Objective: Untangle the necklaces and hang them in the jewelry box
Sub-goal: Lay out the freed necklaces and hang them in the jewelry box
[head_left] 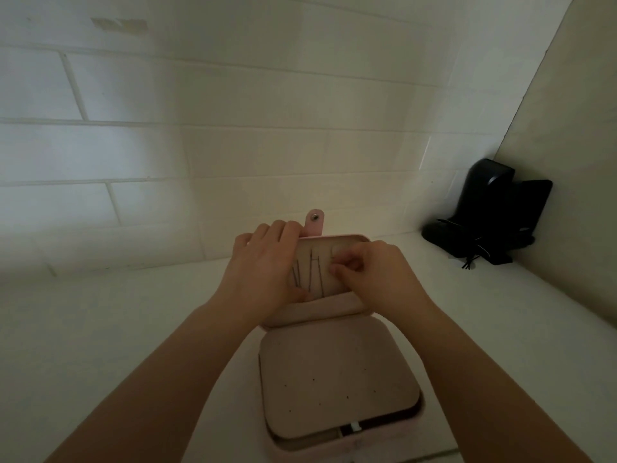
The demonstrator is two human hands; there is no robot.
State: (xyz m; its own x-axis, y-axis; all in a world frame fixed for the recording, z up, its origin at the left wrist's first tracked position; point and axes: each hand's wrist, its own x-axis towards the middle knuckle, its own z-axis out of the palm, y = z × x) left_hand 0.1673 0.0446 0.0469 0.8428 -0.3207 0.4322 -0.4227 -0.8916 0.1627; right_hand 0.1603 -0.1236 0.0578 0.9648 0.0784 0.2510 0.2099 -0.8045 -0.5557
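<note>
Necklaces hanging in jewelry box lid, between left hand gripping lid and right hand fingers pinching chain.

both forearms extended forward. left hand fingers curled over lid top edge, thumb low. right hand fingertips pinched together against lid interior.

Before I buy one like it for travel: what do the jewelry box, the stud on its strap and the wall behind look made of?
Jewelry box: pink, matte, seemingly soft velvety or faux-leather lining; no shine.
Stud: small silver disc with a glint, likely metal.
Wall: white brick-shaped tiles with thin joints, smooth, probably ceramic.
</note>
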